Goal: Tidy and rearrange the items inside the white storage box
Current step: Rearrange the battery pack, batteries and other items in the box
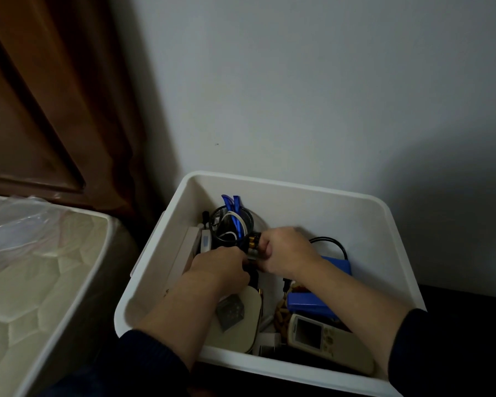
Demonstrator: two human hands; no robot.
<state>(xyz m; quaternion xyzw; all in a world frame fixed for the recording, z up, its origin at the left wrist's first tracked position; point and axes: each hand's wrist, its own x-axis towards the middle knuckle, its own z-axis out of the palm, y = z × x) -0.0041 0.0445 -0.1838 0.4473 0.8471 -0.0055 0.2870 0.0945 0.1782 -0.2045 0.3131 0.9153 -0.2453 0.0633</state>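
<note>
Two hands (252,257) inside cluttered white storage box (352,213).

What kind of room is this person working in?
Probably a bedroom at home: a quilted mattress partly under plastic wrap, a wooden headboard, and a white storage box of household odds by the wall.

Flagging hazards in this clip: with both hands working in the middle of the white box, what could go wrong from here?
The right hand pinches a small gold-tipped plug beside the black mesh cup; a tug might tip the cup and spill its blue-handled tools. The black cable looping behind could snag. The left hand hides what it holds.
</note>
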